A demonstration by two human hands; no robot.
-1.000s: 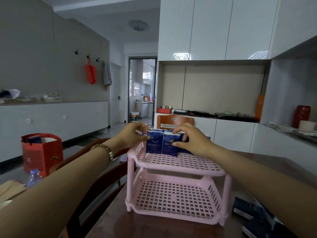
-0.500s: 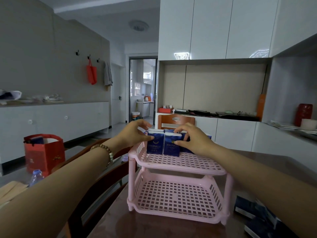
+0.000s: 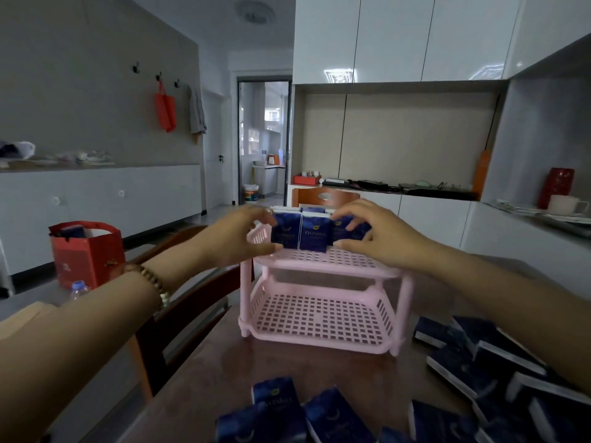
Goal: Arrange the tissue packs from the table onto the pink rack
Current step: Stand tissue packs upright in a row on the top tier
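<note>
Three tissue packs (image 3: 315, 233) upright, side by side on pink rack (image 3: 323, 342) top tier. Row's left end clamped in left grip (image 3: 236, 238); right grip (image 3: 380, 238) seemingly pinches the right end, that pack partly hidden. Loose packs (image 3: 473, 356) on table (image 3: 224, 372).

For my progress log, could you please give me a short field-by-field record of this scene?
Rack: pink plastic two-tier rack on the brown table
Top shelf: three dark blue tissue packs standing upright in a row
Left hand: holds the row's left end
Right hand: holds the row's right end
Left to place: many loose blue packs lying on the table
</note>
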